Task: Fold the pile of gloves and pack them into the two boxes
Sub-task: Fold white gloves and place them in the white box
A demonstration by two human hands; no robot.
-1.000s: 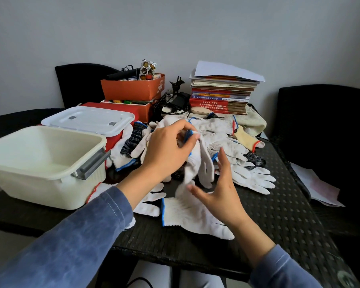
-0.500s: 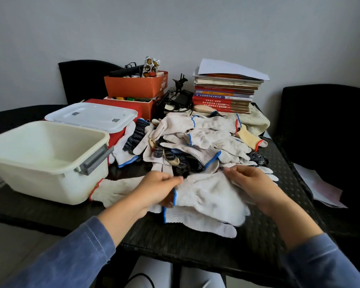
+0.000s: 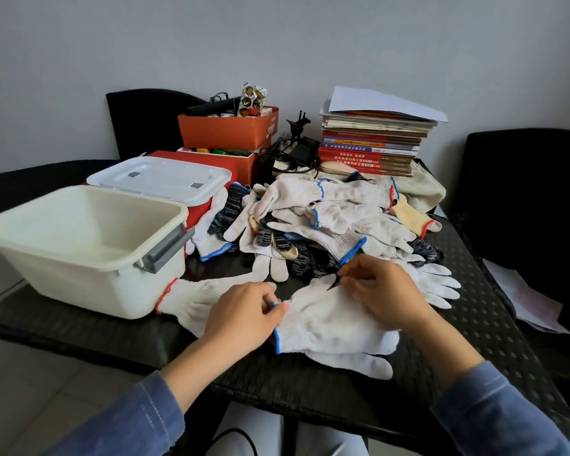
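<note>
The left hand (image 3: 244, 315) pinches the blue cuff and the right hand (image 3: 387, 291) pinches the far edge of a white glove (image 3: 333, 325) lying on the table (image 3: 481, 327) just before the pile (image 3: 326, 218), with the open box (image 3: 79, 284) and lidded box (image 3: 158, 177) to the left.

Left hand (image 3: 244, 315), right hand (image 3: 382, 291): pinch grip on glove (image 3: 329, 327).

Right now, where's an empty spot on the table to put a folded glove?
Bare table shows on the right, between the glove being folded and the table's edge. A thin strip lies in front of the tub; the tub itself holds nothing. Crowded: the pile in the middle, boxes and books at the back.
</note>
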